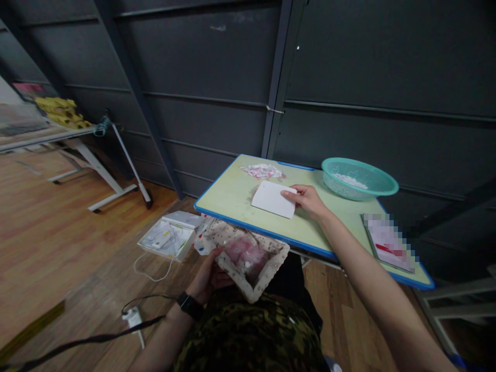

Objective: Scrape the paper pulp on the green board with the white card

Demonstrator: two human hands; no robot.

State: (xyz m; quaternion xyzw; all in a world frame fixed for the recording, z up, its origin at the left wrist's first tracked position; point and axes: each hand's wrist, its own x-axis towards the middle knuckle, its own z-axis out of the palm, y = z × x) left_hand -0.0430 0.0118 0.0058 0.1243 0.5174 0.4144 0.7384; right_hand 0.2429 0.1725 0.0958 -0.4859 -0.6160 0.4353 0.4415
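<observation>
My right hand (308, 201) pinches a white rectangular card (273, 199), thumb on top, over the pale yellow table (220, 191) with a blue edge. A greyish smudge shows beside the card. Farther back lies a flat heap of white and pink scraps (263, 170). Below the table's front edge, my left hand (213, 273) grips the near left side of a pale, brown-spotted open box (238, 276). Pink stains and a few white bits are visible inside this box. Some left-hand fingers are hidden beneath it.
A turquoise basket (387, 185) with white bits stands at the table's back right. Nearer lies a flat, partly blurred-out thing (387, 243) with a red mark. A white box (166, 250) with a cord and a power strip (134, 318) are at the lower left. Dark panels rise behind.
</observation>
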